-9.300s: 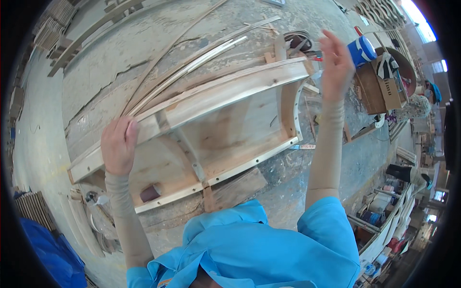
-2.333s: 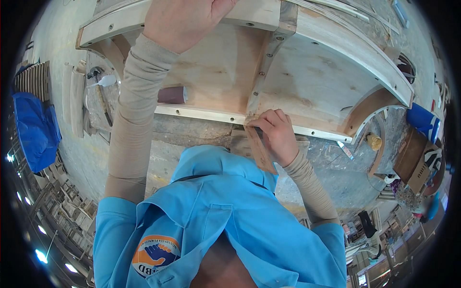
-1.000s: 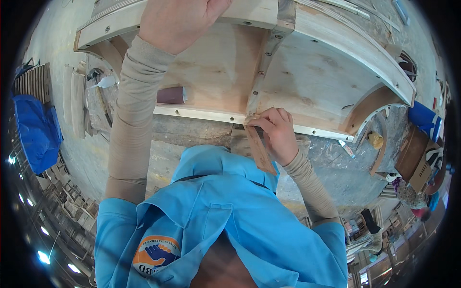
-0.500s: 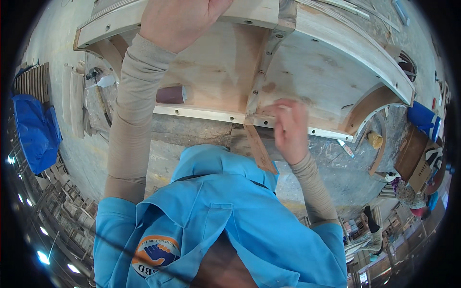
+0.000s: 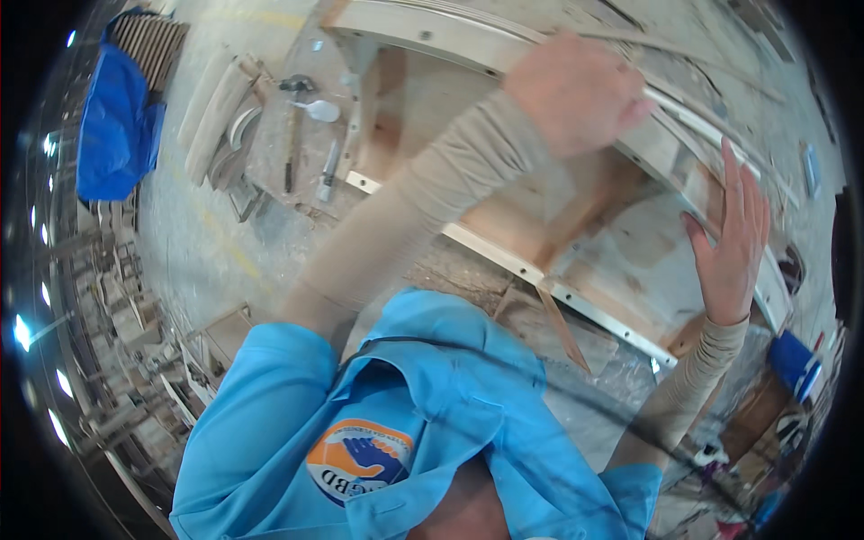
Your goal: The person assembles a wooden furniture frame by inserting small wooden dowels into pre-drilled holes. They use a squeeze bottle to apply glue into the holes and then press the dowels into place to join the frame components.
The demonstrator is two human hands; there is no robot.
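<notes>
A curved, pale wooden furniture frame (image 5: 621, 325) with screw holes lies before me, its panels split by a cross divider (image 5: 589, 205). Over its far rail (image 5: 454, 45) is my left hand (image 5: 576, 94), slightly blurred, with its fingers curled in; whatever they may hold is hidden. My left forearm crosses the frame and covers part of its inside. At the right end, my right hand (image 5: 733, 238) has its fingers stretched out and thumb apart, beside or on the far rail; contact cannot be made out. A reddish-brown wood strip (image 5: 563, 329) slants from the near rail toward me.
On the floor to the left are a hammer (image 5: 290, 139), a white squeeze bottle (image 5: 320, 110) and a brush-like tool (image 5: 328, 173). Curved wood pieces (image 5: 216, 112) and a blue bag (image 5: 115, 126) lie further left. A blue item (image 5: 796, 364) sits at the right.
My view has turned, so the frame appears further right and tilted. My left hand has moved right along the far rail. My right hand has gone from the near rail to the right end.
</notes>
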